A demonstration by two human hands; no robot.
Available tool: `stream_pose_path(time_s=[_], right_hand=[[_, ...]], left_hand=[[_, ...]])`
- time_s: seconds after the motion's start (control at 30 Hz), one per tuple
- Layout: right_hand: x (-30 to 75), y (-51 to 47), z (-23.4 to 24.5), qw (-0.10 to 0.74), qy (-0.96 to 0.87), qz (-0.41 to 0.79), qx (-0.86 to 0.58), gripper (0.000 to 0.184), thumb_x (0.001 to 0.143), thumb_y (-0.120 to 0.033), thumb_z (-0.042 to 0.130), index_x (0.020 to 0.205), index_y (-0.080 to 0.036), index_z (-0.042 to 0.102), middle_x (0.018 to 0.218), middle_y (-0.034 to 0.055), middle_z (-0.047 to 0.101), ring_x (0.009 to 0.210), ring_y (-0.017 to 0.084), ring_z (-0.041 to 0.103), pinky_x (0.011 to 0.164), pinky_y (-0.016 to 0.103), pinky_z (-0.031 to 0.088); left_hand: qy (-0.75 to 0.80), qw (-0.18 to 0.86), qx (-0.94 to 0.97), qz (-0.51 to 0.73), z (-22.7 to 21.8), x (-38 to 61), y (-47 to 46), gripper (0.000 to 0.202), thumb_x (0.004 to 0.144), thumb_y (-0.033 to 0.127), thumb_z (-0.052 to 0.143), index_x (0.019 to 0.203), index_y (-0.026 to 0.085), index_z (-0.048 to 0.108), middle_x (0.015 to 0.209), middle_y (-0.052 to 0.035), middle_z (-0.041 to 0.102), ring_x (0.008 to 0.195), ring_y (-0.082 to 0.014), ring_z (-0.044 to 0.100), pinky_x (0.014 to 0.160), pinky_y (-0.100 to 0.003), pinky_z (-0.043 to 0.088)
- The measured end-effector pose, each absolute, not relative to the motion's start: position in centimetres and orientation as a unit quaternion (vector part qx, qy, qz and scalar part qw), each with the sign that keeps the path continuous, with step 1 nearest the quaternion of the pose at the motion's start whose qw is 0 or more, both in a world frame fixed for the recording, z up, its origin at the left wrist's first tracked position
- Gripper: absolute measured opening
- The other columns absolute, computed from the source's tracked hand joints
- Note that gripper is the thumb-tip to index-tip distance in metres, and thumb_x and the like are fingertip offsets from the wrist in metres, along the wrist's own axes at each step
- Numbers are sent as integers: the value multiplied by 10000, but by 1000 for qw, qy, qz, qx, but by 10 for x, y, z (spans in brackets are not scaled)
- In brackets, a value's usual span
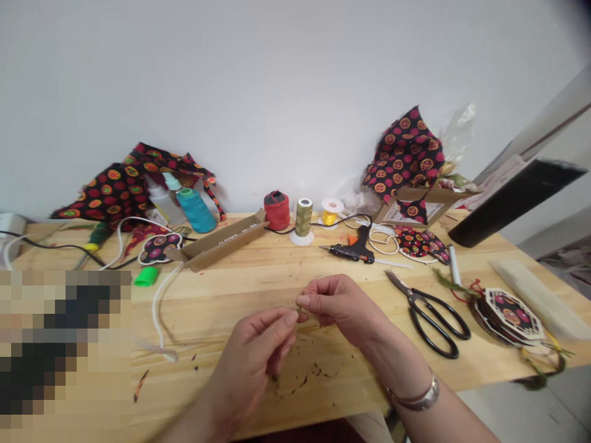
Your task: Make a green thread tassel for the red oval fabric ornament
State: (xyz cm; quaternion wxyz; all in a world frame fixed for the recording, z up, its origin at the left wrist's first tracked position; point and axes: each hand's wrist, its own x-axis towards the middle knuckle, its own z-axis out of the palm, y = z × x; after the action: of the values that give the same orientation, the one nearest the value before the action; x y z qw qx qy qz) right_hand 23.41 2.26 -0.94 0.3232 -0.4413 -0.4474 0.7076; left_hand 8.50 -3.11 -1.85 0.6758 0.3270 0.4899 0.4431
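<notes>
My left hand point(265, 341) and my right hand point(339, 304) meet over the middle of the wooden table point(221, 307). Both pinch a thin olive thread point(299, 304) between thumb and fingertips, and most of it is hidden by the fingers. A short olive end seems to hang below my left hand. Behind the hands stands a spool of olive thread point(303, 220). Black-handled scissors point(429, 317) lie to the right of my right hand, blades toward the back. Small dark scraps point(302, 384) are scattered on the wood below the hands.
At the back are a red spool point(276, 211), a yellow spool point(329, 212), a glue gun point(353, 248) and a long cardboard box point(224, 240). A teal cone of thread point(196, 210) stands left. Octagonal patterned pieces point(512, 317) with tassels lie at the right edge. Pixelation covers the lower left.
</notes>
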Motion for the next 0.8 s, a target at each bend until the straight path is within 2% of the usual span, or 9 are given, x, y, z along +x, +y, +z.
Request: stream_pose_path(time_s=[0.13,0.4,0.63,0.8], right_hand=[[234,23,-10,326,-441,702,-454,276,545,-366,769,549,-145,603,438,-63,474,407,47,322,441,234,190],[234,22,-9,327,-441,708,-445,266,567,-353,750,558,-138,593,501,-12,586,414,43,312,445,237,180],[234,23,-9,324,-442,708,-445,310,541,-391,765,560,-133,594,502,-12,582,409,42,310,444,243,169],[235,23,-10,327,-440,710,-442,301,550,-387,764,567,-132,604,501,-20,566,416,44,319,450,246,178]], left_hand=[[517,649,356,429,-19,86,-32,172,741,304,683,656,155,682,448,78,381,423,-54,259,408,-196,193],[515,647,341,447,-19,86,-31,257,812,365,590,786,145,720,465,53,439,442,-69,298,421,-207,213],[500,663,324,453,-20,85,-33,273,825,370,565,809,148,724,458,50,458,440,-72,299,419,-212,200],[509,663,324,444,-21,85,-32,216,781,347,632,783,146,710,438,56,479,407,-57,304,408,-201,178]])
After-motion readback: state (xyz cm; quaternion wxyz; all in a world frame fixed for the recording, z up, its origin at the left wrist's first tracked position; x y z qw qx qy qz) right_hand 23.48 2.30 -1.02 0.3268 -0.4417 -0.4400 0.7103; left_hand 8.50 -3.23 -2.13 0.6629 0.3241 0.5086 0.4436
